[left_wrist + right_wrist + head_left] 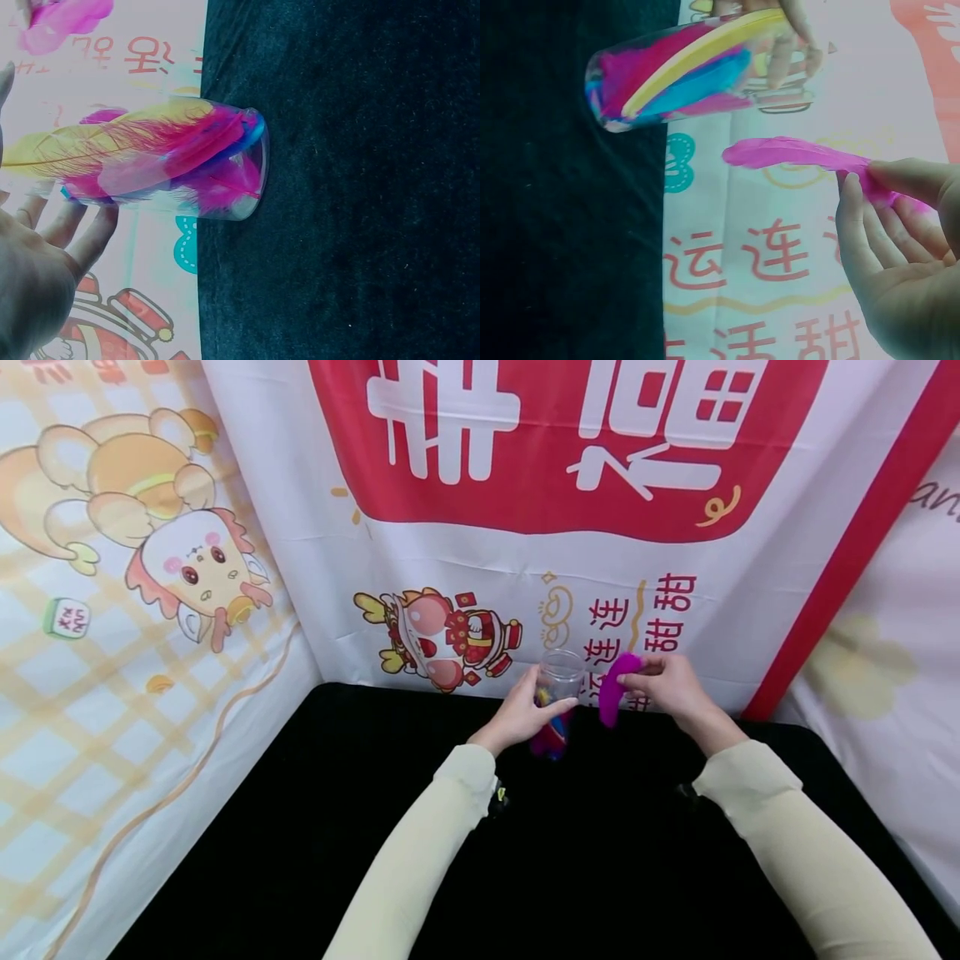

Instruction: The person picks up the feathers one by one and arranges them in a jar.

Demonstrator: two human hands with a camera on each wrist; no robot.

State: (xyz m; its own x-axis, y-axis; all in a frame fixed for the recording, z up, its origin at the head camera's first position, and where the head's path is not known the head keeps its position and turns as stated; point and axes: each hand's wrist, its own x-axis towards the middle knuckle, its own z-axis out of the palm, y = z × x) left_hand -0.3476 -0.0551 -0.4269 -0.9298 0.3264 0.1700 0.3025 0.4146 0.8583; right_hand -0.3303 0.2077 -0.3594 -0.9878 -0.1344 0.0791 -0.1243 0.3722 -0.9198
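A clear plastic cup (561, 668) stands near the table's far edge, with coloured feathers (679, 71) in yellow, pink, purple and blue inside. My left hand (520, 713) grips the cup around its side, thumb on the near face and fingers behind. To its right, my right hand (670, 687) pinches a magenta feather (613, 692) between thumb and fingertips. In the right wrist view this feather (795, 152) points toward the cup's side and is apart from it. The left wrist view shows the cup's rounded base (259, 169) and the left fingers (94, 236) along its side.
A black cloth (600, 860) covers the table. Behind it hangs a white and red printed banner (450, 556) with lettering and a cartoon figure. A yellow checked cloth with cartoon animals (187, 560) hangs at the left, and a pale cloth (885, 677) at the right.
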